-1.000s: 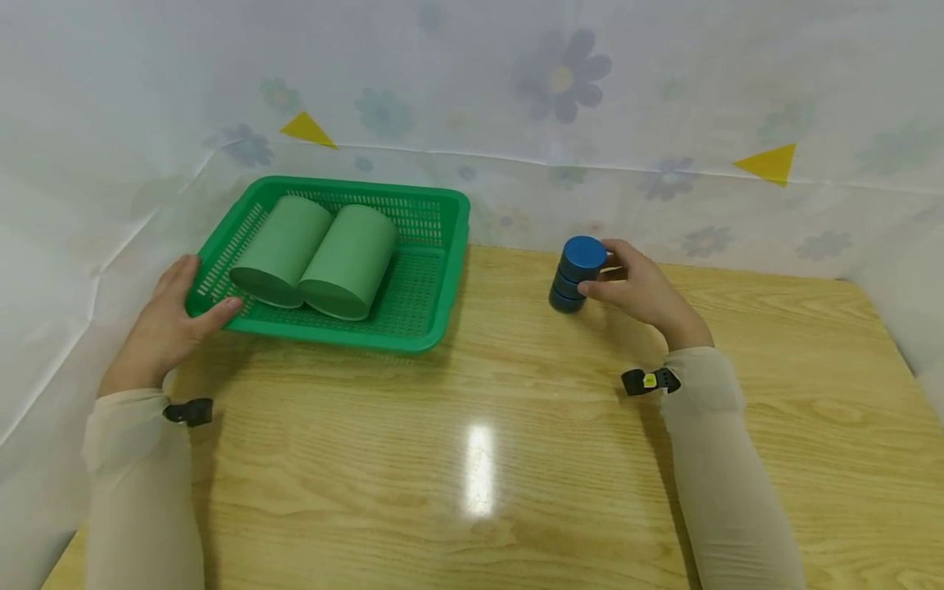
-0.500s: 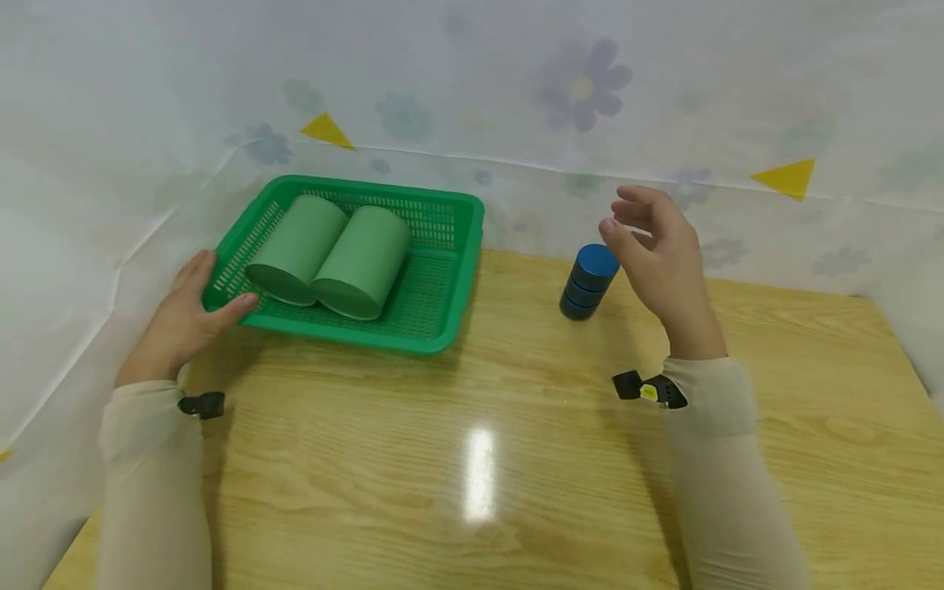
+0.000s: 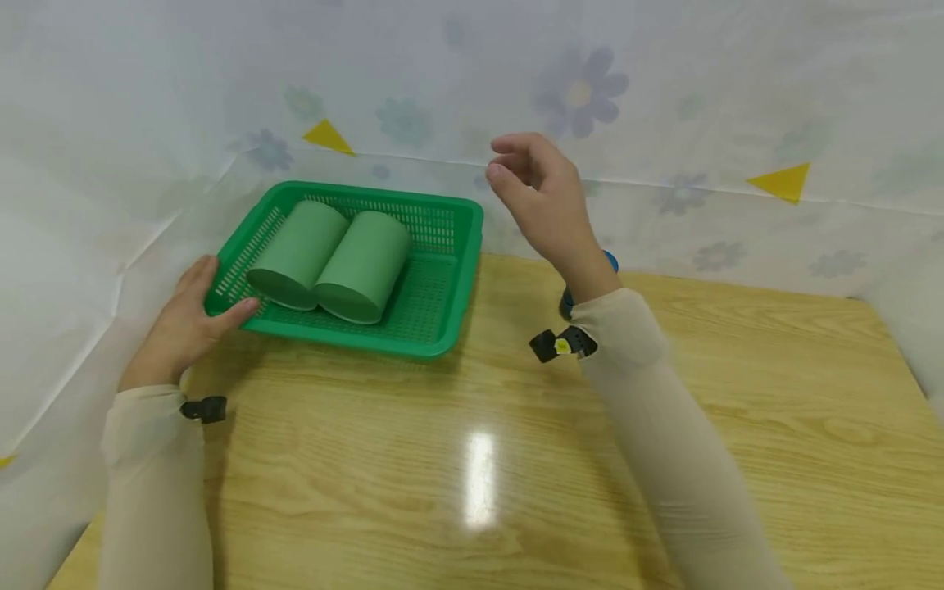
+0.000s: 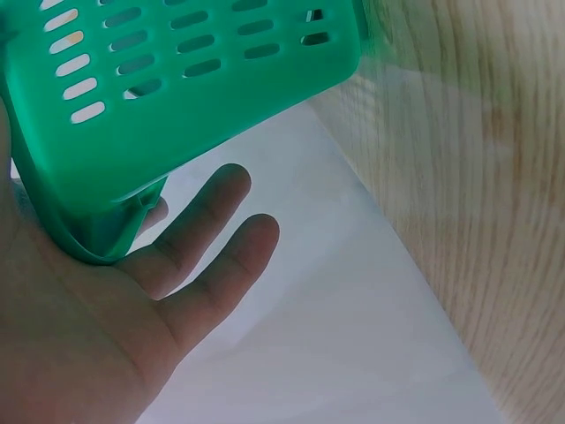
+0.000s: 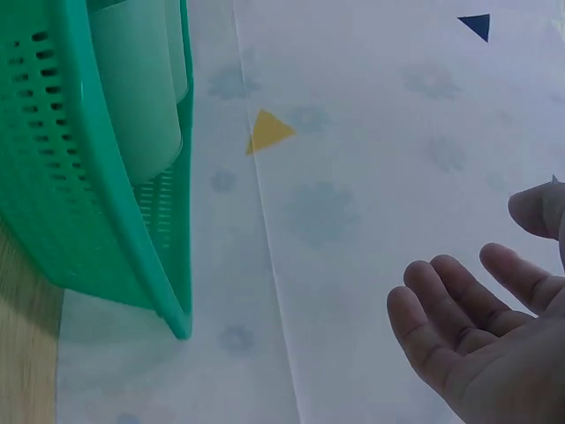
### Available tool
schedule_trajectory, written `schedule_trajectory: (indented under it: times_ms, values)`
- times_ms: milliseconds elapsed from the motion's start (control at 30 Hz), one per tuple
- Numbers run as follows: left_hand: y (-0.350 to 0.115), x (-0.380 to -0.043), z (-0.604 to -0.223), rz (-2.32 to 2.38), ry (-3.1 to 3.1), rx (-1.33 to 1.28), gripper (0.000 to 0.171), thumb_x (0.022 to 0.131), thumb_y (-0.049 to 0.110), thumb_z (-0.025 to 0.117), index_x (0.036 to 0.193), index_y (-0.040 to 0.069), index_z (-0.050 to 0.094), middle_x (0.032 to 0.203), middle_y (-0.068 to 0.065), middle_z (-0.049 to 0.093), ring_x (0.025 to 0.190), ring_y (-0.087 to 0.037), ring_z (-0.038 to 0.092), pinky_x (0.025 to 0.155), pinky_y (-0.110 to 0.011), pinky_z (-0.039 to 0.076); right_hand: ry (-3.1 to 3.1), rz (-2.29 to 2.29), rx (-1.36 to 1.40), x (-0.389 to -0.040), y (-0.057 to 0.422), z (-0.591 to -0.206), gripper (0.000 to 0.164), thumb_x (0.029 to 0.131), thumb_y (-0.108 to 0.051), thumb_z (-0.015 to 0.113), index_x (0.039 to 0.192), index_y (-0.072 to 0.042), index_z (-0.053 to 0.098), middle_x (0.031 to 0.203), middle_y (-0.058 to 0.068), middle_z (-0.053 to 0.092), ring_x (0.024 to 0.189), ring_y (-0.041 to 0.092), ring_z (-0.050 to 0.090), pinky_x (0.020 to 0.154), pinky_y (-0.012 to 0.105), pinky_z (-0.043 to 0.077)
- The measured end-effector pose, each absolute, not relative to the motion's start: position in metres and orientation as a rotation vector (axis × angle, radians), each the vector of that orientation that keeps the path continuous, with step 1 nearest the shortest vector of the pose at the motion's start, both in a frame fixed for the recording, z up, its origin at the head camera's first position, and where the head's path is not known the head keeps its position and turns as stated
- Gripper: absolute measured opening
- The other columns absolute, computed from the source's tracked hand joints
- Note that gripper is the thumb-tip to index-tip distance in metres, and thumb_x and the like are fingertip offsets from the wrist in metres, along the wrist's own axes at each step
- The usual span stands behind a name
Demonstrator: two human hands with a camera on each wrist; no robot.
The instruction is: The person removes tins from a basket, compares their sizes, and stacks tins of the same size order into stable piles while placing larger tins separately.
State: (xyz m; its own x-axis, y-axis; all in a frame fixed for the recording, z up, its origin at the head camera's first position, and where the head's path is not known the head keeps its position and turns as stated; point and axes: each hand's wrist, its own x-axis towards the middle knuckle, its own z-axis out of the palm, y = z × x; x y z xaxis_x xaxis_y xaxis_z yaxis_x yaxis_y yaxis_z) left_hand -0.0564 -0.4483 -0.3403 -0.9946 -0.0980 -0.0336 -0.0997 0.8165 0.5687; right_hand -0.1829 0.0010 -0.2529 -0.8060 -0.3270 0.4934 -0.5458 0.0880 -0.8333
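Observation:
My left hand (image 3: 177,324) holds the green plastic basket (image 3: 354,340) at its near left corner, the thumb over the rim and the other fingers outside. In the left wrist view the rim corner (image 4: 97,247) sits between thumb and fingers. Two light green cylinders (image 3: 298,254) lie side by side in the basket's left part. Raised to the right of the basket, my right hand (image 3: 546,197) has loosely bent fingers and holds nothing. Behind its wrist stands a dark blue grooved cylinder (image 3: 566,305), mostly hidden, with a bit of its top and base showing.
The wood-grain table (image 3: 369,475) carries everything. A white sheet with pale flowers (image 3: 413,49) and yellow triangles (image 3: 782,182) hangs along the back and left. Black wrist straps (image 3: 564,344) show at both sleeves.
My right hand has let go of the blue cylinder, risen, and moved left toward the basket, its wrist now covering the cylinder. The left hand has kept its hold on the basket.

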Motion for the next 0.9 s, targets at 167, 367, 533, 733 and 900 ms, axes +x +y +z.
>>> schedule_trajectory:
  times_ms: [167,367,533,733,900]
  values:
    - [-0.448,-0.056,-0.341,0.940,2.978,-0.161,0.098,0.102,0.050,0.055,0.160,0.007,-0.011,0.166,-0.016,-0.016,0.149,-0.048,-0.007,0.114,-0.070,0.006,-2.320,1.772,0.901,-0.194,-0.032,-0.246,0.037,0.104,-0.024,0.059,0.138,-0.008,0.058,0.124,0.008,0.063,0.110,0.017,0.061,0.092,0.031,0.049]
    - [-0.449,-0.055,-0.340,0.938,2.983,-0.151,0.098,0.102,0.050,0.054,0.160,0.006,-0.011,0.166,-0.017,-0.016,0.149,-0.049,-0.008,0.114,-0.070,0.005,-2.391,1.883,0.850,-0.212,-0.071,-0.244,0.036,0.104,-0.024,0.058,0.137,-0.009,0.059,0.118,0.007,0.065,0.103,0.019,0.061,0.083,0.033,0.052]
    - [-0.447,-0.056,-0.340,0.935,2.981,-0.156,0.099,0.101,0.051,0.055,0.160,0.007,-0.011,0.166,-0.016,-0.016,0.149,-0.048,-0.008,0.114,-0.070,0.005,-2.473,1.937,0.765,-0.225,-0.098,-0.251,0.037,0.104,-0.024,0.059,0.137,-0.007,0.058,0.115,0.009,0.065,0.101,0.023,0.062,0.081,0.034,0.052]
    - [-0.444,-0.055,-0.340,0.954,2.980,-0.148,0.099,0.101,0.050,0.055,0.160,0.005,-0.010,0.166,-0.018,-0.015,0.149,-0.048,-0.008,0.115,-0.068,0.004,-2.677,1.838,0.751,-0.229,-0.121,-0.271,0.038,0.105,-0.029,0.056,0.139,-0.010,0.056,0.125,0.007,0.059,0.099,0.020,0.061,0.081,0.037,0.051]
    - [-0.441,-0.054,-0.340,0.956,2.981,-0.152,0.099,0.101,0.049,0.056,0.160,0.004,-0.009,0.166,-0.019,-0.014,0.149,-0.048,-0.007,0.114,-0.069,0.005,-2.898,1.674,0.798,-0.227,-0.133,-0.288,0.046,0.106,-0.034,0.053,0.148,-0.014,0.049,0.150,0.005,0.044,0.091,0.020,0.057,0.080,0.041,0.052]
